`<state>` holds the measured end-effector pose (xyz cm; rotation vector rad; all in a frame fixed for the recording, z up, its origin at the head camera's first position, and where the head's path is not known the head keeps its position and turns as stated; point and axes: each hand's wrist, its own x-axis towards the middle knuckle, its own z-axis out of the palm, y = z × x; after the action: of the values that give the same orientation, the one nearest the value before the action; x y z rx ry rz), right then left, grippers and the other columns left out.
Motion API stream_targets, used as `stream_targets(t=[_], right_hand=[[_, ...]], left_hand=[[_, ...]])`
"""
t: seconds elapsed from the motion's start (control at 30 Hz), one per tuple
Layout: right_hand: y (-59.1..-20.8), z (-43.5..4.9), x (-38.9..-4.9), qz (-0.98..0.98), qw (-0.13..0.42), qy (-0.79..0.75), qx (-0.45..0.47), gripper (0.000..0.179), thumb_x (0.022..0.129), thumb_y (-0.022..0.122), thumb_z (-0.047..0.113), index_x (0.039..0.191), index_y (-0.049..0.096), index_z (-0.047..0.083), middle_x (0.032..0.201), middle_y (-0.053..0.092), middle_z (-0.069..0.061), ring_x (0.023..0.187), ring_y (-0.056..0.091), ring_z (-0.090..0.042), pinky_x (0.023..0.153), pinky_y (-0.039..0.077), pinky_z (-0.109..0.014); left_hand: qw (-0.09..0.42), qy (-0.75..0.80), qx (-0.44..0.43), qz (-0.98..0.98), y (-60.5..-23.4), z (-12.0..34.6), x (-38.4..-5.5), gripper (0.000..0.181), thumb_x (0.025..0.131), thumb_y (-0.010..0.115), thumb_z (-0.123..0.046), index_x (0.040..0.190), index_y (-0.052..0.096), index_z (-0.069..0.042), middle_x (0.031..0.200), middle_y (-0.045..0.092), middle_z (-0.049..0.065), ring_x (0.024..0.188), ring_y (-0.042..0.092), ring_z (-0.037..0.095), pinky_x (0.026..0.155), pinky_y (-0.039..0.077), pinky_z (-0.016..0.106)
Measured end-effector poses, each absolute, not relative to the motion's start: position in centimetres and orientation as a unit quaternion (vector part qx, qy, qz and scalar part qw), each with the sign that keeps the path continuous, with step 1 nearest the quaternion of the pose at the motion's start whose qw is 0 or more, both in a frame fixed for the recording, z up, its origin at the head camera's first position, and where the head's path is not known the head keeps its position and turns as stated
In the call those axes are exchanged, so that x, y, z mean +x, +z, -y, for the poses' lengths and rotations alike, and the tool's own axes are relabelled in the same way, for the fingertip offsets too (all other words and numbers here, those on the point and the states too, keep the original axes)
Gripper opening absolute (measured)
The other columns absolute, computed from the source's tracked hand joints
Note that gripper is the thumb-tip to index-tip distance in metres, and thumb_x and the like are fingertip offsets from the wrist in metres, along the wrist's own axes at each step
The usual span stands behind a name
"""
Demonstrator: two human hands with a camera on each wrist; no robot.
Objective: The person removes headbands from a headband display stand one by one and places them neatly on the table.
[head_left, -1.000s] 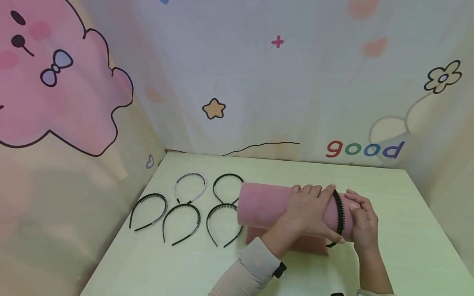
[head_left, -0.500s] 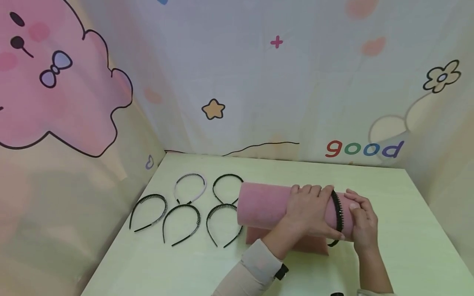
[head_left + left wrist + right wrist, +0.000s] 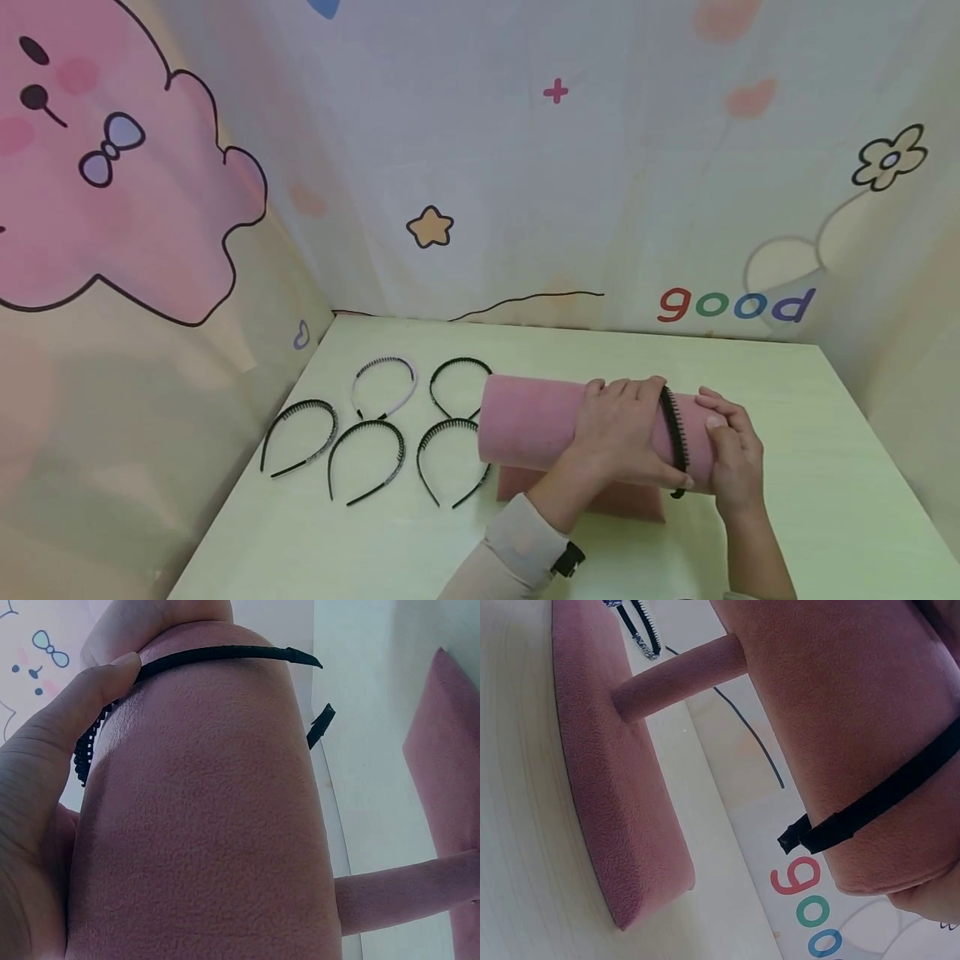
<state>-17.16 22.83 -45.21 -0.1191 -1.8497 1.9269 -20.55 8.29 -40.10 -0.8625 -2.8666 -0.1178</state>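
Note:
A plush pink cylinder of a headband stand (image 3: 528, 421) lies level above its flat pink base (image 3: 630, 502), joined by a short post (image 3: 682, 679). Around the cylinder's right part sits a black toothed headband (image 3: 674, 429). My left hand (image 3: 617, 429) reaches over the cylinder, index fingertip and thumb holding the headband at its top and near side. In the left wrist view the thumb (image 3: 112, 682) presses on one arm of the headband (image 3: 217, 654); its two tips show below the cylinder, apart. My right hand (image 3: 738, 462) grips the cylinder's right end.
Several headbands lie on the pale table (image 3: 360, 550) left of the stand: a lilac one (image 3: 415, 379), black ones such as the leftmost headband (image 3: 300, 403), and two partly behind the cylinder. A printed cloth backdrop (image 3: 495, 167) encloses the table's back and sides.
The headband has slid a little left along the cylinder, with my left hand shifting left too. My right hand stays on the cylinder's end. The head view has tilted slightly upward.

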Motion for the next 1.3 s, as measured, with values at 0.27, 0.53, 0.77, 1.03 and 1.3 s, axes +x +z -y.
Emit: stream_targets(t=[0.27,0.53,0.77,1.03,1.3], right_hand=[[-44.9,-23.1,-17.2,0.677,0.231,0.698,-0.043,0.029,0.098,0.037,0.014,0.114,0.055,-0.003,0.129,0.051,-0.003,0.122,0.038,-0.017,0.090,0.031,-0.023],[-45.0,-23.0,-16.9,0.685,0.223,0.692,-0.051,0.031,0.099,0.036,0.016,0.117,0.054,-0.002,0.131,0.049,-0.004,0.123,0.037,-0.017,0.095,0.027,-0.032],[-45.1,-23.0,-17.0,0.685,0.222,0.693,-0.036,0.030,0.098,0.036,0.013,0.115,0.052,-0.005,0.130,0.049,-0.004,0.122,0.037,-0.016,0.093,0.026,-0.033],[-45.0,-23.1,-16.9,0.693,0.227,0.682,-0.045,0.030,0.098,0.036,0.014,0.116,0.054,-0.003,0.130,0.050,-0.003,0.122,0.038,-0.016,0.089,0.026,-0.032],[-45.2,-22.9,-17.1,0.665,0.241,0.707,-0.028,0.027,0.097,0.037,0.009,0.112,0.054,-0.006,0.127,0.052,-0.005,0.120,0.039,-0.018,0.088,0.026,-0.032]], left_hand=[[0.073,-0.052,-0.292,0.952,-39.8,-8.3,-20.7,0.113,0.051,0.061,-0.083,0.142,0.029,-0.024,0.133,0.044,-0.013,0.120,0.038,0.006,0.097,0.027,0.036],[0.060,-0.056,-0.302,0.950,-39.8,-7.8,-20.5,0.111,0.054,0.064,-0.079,0.143,0.028,-0.023,0.134,0.043,-0.012,0.121,0.037,0.007,0.099,0.026,0.036],[0.060,-0.068,-0.301,0.949,-40.1,-7.2,-20.4,0.111,0.054,0.065,-0.078,0.143,0.028,-0.022,0.136,0.041,-0.011,0.122,0.036,0.009,0.100,0.025,0.037],[0.078,-0.076,-0.299,0.948,-40.3,-6.8,-20.2,0.112,0.053,0.066,-0.078,0.142,0.030,-0.021,0.136,0.041,-0.010,0.123,0.034,0.010,0.102,0.022,0.038],[0.080,-0.087,-0.290,0.950,-40.4,-6.4,-20.2,0.111,0.052,0.070,-0.076,0.141,0.031,-0.021,0.135,0.041,-0.010,0.123,0.034,0.010,0.103,0.021,0.038]])
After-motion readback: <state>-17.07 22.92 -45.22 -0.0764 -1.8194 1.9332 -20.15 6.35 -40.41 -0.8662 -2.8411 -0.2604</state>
